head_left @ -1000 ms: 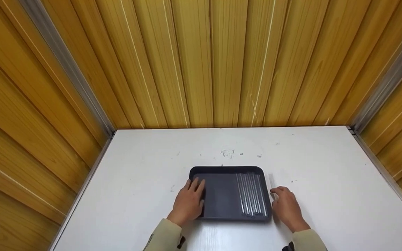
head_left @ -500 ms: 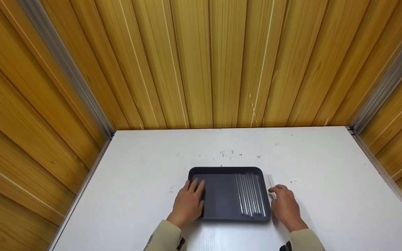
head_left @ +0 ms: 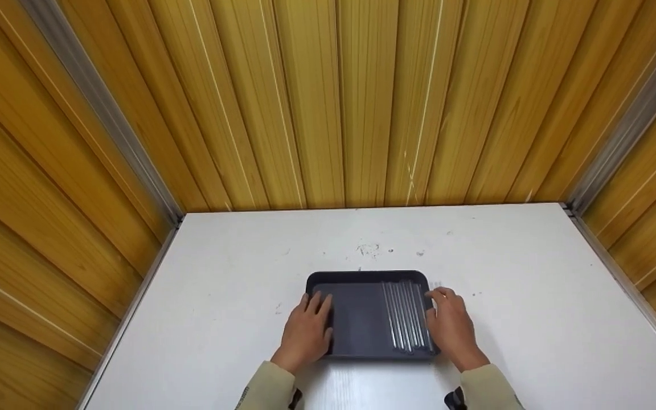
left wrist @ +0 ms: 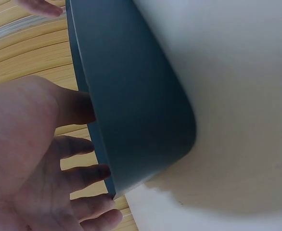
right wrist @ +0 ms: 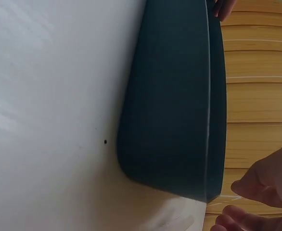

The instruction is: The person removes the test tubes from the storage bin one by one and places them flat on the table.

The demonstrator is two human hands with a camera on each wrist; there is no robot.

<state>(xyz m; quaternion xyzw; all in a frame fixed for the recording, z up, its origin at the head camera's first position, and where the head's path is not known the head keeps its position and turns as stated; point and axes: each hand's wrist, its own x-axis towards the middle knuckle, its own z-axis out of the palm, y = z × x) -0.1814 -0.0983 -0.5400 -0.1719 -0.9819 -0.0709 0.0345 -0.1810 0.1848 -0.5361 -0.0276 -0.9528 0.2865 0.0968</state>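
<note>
A dark rectangular tray [head_left: 356, 319] rests on the white table. Several clear, thin tubes [head_left: 405, 316] lie side by side along its right half. My left hand [head_left: 304, 330] rests on the tray's left rim with its fingers stretched over the edge; the left wrist view shows these fingers [left wrist: 85, 178] at the rim. My right hand [head_left: 450, 322] is bent over the right rim beside the tubes, thumb and fingertips close together. In the right wrist view a gap shows between that thumb and the fingers [right wrist: 235, 211]; whether they hold a clear tube cannot be made out.
More clear tubes [right wrist: 177, 224] lie on the table to the right of the tray, partly hidden behind the right hand in the head view. Yellow wood-patterned panels [head_left: 351, 114] and grey metal posts [head_left: 106, 108] enclose the white table [head_left: 237, 267].
My right hand has moved left and slightly up, from beside the clear tubes on the table to the tray's right rim. The left hand keeps its place on the tray.
</note>
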